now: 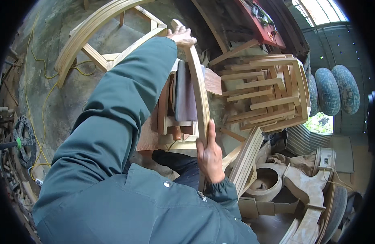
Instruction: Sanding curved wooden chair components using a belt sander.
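Observation:
A long, curved wooden piece (200, 87) runs from the far middle toward my body. My left hand (182, 37) grips it near its far end, the arm stretched out in a green sleeve. Near its close end, my right hand (210, 158) holds it, thumb and index finger lying along the wood. Right beside the piece stands a wooden-framed machine with a wide grey belt (184, 91), which looks like a sanding belt. I cannot tell whether wood and belt touch. The lower end of the piece is partly hidden by my right hand.
A round wooden frame (94, 24) stands at the far left, near a yellow cord (43, 122) on the floor. Stacked wooden frames (273, 95) fill the right side. Nearer are leaning wood strips (246, 160) and a large machine with a round opening (264, 181).

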Demonstrator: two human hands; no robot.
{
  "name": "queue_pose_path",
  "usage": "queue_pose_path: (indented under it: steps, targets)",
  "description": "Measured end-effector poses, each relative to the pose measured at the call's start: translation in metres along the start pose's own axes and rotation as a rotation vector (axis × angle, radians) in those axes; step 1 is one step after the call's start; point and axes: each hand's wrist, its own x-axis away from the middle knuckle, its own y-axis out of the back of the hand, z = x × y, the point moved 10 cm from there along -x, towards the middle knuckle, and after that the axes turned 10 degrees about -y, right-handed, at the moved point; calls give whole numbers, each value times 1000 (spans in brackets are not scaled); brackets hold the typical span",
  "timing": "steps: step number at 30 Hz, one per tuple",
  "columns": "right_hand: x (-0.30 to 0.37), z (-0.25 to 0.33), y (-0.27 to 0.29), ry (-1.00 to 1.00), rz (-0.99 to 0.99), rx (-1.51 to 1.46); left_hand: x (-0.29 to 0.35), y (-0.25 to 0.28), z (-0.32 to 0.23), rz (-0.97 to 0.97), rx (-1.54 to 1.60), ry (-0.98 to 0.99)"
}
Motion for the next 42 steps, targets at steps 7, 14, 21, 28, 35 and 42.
queue_pose_path:
  steps: [7, 14, 21, 28, 35, 42]
  targets:
    - [-104, 42, -17, 27, -19, 120, 24, -5, -17, 21, 47, -32]
    - [-44, 21, -8, 38, -16, 39, 65, -3, -48, 81, -132, -50]
    - [153, -63, 18, 16, -43, -52, 172, -28, -121, 135, -81, -179]
    - [304, -131, 22, -149, -126, -77, 308, -42, -207, 74, -52, -274]
    - [326, -138, 26, -145, -130, -30, 329, -31, -220, -38, 59, -348]
    - [208, -85, 18, -210, -65, 49, 224, -26, -147, -54, 31, -274]
